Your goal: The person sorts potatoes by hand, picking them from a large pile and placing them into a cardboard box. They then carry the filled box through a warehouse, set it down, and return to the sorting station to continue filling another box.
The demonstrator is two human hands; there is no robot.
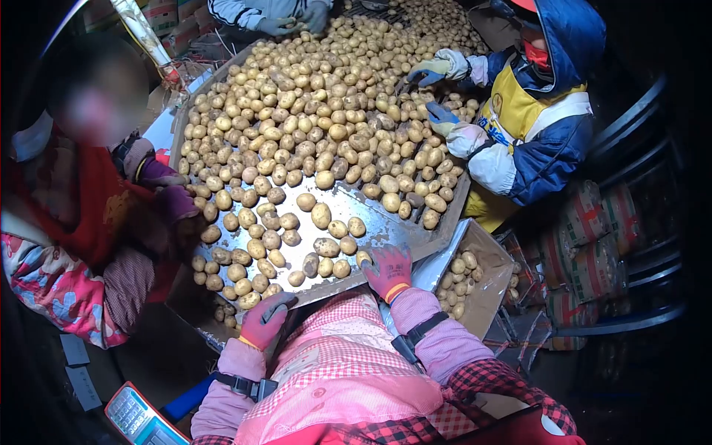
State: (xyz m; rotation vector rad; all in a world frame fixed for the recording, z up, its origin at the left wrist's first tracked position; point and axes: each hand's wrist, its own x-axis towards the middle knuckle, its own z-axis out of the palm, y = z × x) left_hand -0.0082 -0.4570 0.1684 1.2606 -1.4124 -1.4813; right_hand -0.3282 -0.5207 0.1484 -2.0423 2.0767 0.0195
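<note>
Many potatoes (324, 180) cover a metal-topped sorting table (337, 287), heaped at the back and loose toward the front. My left hand (264, 321), in a pink glove with grey fingertips, is at the front edge, fingers together and curled; their inner side is hidden. My right hand (389, 271), gloved alike, lies over the edge further right. Its thumb and index finger are around a small potato (363, 258), partly covered by the glove. Several loose potatoes (325, 247) lie between my two hands.
A box of potatoes (489, 315) stands below the table at right. Co-workers stand at left, at the back, and at right in a yellow apron (512, 104). A keypad device (137, 417) is at lower left. Stacked printed cartons (593, 263) and metal bars (653, 319) are at right.
</note>
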